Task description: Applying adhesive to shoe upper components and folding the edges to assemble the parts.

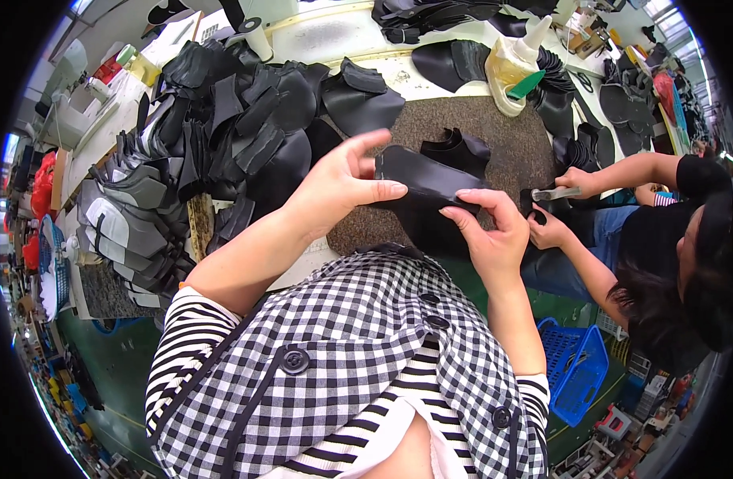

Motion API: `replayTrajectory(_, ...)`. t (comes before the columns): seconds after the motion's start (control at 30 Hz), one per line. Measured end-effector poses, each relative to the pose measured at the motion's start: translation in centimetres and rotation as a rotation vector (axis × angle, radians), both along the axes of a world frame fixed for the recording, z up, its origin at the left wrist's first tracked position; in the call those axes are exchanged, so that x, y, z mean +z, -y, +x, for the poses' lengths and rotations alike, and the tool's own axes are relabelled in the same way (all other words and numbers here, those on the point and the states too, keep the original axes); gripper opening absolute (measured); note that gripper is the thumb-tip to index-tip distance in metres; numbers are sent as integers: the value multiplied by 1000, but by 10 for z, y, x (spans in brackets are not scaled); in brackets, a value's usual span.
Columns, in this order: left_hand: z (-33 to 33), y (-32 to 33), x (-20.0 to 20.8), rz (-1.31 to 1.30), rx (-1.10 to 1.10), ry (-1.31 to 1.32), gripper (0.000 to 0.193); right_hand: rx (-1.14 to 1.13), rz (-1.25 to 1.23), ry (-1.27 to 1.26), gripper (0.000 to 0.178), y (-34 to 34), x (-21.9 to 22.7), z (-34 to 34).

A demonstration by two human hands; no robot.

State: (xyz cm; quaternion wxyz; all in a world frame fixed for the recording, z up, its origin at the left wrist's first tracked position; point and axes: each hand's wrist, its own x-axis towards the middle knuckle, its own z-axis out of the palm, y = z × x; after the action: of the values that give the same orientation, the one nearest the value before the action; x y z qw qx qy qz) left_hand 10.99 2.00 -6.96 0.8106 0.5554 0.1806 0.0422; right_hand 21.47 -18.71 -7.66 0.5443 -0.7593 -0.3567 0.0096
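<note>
A black leather shoe-upper piece [430, 177], smooth and curved, is held up in front of me between both hands. My left hand [338, 180] has its thumb across the piece's left end, the index finger stretched out past the edge; its other fingers are partly hidden. At the lower right edge, my right hand [494, 227] pinches the leather between thumb and fingers. Just beyond lies a second small black piece [466, 152] with a jagged edge, on a brown rough work mat [510, 144]. Black material hangs below the held piece, partly hidden by it.
Heaps of black pieces [262, 112] and grey-backed pieces [131, 227] crowd the left. A squeeze bottle of yellowish liquid [506, 68] stands at the mat's far edge. On the right, a co-worker's hands [570, 191] hold a metal tool and black material. A blue basket [570, 367] sits below.
</note>
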Motion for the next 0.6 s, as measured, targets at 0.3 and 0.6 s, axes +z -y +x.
replayTrajectory(0.3, -10, 22, -12, 819, 194, 369, 22, -14, 47, 8, 24, 8, -7, -13)
replayTrajectory(0.6, -13, 29, -9, 971, -163, 644, 50, 106, 301, -880, 17, 14, -9, -33)
